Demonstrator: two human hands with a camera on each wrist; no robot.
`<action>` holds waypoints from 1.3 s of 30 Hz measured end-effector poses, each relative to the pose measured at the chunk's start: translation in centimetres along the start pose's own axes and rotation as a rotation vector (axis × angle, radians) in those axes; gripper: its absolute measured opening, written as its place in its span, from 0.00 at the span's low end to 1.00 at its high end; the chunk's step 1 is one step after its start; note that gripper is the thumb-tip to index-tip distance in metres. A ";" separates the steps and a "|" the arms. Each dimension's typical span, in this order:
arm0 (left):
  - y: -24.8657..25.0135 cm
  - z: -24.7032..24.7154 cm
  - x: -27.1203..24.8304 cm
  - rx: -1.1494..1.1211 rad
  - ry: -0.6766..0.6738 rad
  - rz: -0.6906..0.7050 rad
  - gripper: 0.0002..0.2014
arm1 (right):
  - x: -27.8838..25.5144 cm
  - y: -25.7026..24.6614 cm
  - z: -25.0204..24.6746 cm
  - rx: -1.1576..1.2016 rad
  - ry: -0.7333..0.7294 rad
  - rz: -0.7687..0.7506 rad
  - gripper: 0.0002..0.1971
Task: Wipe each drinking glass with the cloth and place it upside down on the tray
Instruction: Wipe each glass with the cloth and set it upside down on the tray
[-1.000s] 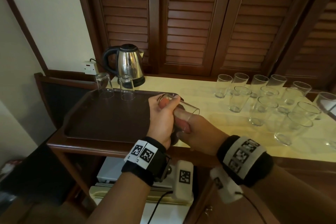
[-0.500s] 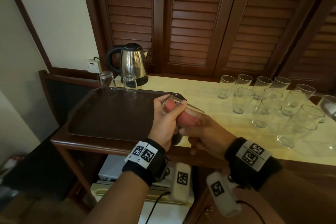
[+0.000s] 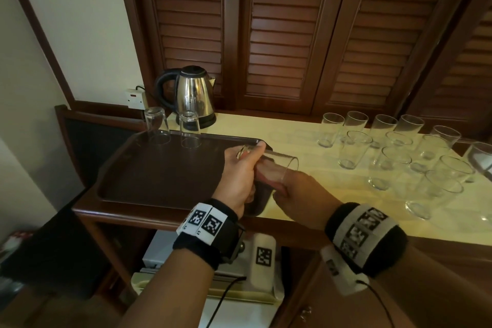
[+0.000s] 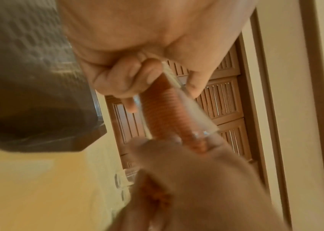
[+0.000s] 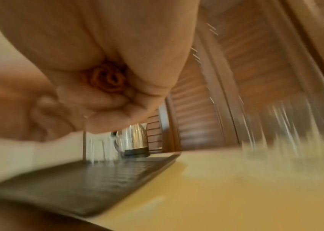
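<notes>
Two glasses [image 3: 171, 125] already stand upside down at the far edge of the dark brown tray [image 3: 149, 176], toward 11 o'clock from the person. A third, the drinking glass [image 3: 277, 165], is in hand just above the tray's right rim, lying on its side with its mouth pointing toward 3 o'clock. The left hand [image 3: 241, 178] wraps its fingers and thumb around the base end. The right hand [image 3: 300, 192] has its fingers closed on a reddish-orange cloth [image 4: 165, 109] pushed into the mouth of the glass; the right wrist view shows that cloth bunched inside the fist.

Judging by this, the step in hand is wiping the inside of the third glass. The next move would call for drawing the cloth out, turning the glass mouth down and setting it beside the two on the tray, with care that the rim lands flat.

About a dozen more glasses [image 3: 394, 152] wait upright on the pale yellow worktop [image 3: 306, 194] between 1 and 3 o'clock. A steel kettle [image 3: 193, 96] sits at 12 o'clock, behind the tray.

No brand or readable words appear anywhere; the only markings are black-and-white square code tags on both wristbands [image 3: 206, 222] and on the white camera unit under the left wrist.
</notes>
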State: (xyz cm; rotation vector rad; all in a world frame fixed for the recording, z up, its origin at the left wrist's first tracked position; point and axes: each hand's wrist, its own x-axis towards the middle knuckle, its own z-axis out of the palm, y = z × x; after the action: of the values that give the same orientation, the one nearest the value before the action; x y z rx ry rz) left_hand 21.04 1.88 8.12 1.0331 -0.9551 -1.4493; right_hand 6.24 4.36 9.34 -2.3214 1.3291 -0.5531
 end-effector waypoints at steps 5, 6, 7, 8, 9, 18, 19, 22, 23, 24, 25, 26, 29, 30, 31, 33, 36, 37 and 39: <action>-0.4 0.7 -0.4 -0.163 0.059 0.070 0.18 | -0.2 -0.4 0.6 0.537 -0.011 0.091 0.22; -0.4 0.7 -0.4 -0.174 0.049 0.082 0.19 | -0.3 -0.6 0.2 0.711 -0.030 0.145 0.20; -0.3 0.6 -0.4 -0.149 0.036 0.082 0.20 | -0.4 -0.5 -0.1 0.784 -0.044 0.163 0.21; -0.2 0.5 -0.3 -0.099 0.034 0.065 0.21 | -0.4 -0.2 -0.3 0.744 -0.040 0.157 0.25; -0.1 0.5 -0.1 -0.043 0.040 0.038 0.21 | -0.2 0.1 -0.2 0.557 -0.008 0.110 0.30; -0.7 0.9 -0.2 -0.184 0.045 0.058 0.19 | -0.1 -0.2 -0.1 0.730 -0.076 0.172 0.18; -0.6 0.8 -0.2 -0.147 0.034 0.053 0.19 | 0.0 0.1 -0.2 0.703 -0.072 0.169 0.20; -0.2 0.3 0.1 -0.008 0.034 -0.034 0.22 | 0.5 0.8 0.4 0.045 0.017 -0.026 0.38; -0.2 0.2 0.2 0.002 0.041 -0.044 0.22 | 0.5 0.7 0.9 -0.124 0.005 -0.088 0.43; -0.1 0.1 0.3 -0.008 0.047 -0.038 0.20 | 0.5 0.5 1.4 -0.158 -0.005 -0.111 0.44; 0.0 0.2 0.2 -0.033 0.051 -0.021 0.19 | 0.6 0.2 1.7 -0.077 0.010 -0.107 0.42; -0.1 0.3 0.2 -0.071 0.057 -0.001 0.19 | 0.5 0.1 1.8 0.101 0.033 -0.064 0.38; -0.5 0.4 0.0 -0.169 0.033 0.055 0.19 | 0.0 -0.7 0.6 0.759 -0.023 0.137 0.25; -0.5 0.3 0.0 -0.146 0.020 0.060 0.19 | -0.1 -0.6 0.3 0.809 -0.029 0.150 0.24; -0.4 0.3 0.0 -0.108 0.016 0.050 0.19 | 0.0 -0.5 0.3 0.747 -0.019 0.130 0.27; -0.1 0.2 0.2 -0.053 0.035 -0.006 0.20 | 0.3 0.1 0.4 0.305 0.054 0.017 0.37; -0.1 0.4 0.4 -0.062 0.070 -0.007 0.20 | 0.7 0.3 1.6 -0.059 0.038 -0.119 0.44; -0.2 0.5 0.3 -0.096 0.069 0.014 0.18 | 0.6 0.2 1.5 0.127 0.040 -0.075 0.41; -0.5 0.8 -0.2 -0.176 0.062 0.046 0.18 | 0.1 -0.3 0.6 0.645 -0.008 0.074 0.30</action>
State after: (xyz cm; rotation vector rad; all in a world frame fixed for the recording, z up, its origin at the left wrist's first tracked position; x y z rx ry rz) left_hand 20.13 2.11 7.88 0.9154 -0.7875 -1.4276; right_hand 6.83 4.51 8.97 -1.7369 1.0265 -0.8064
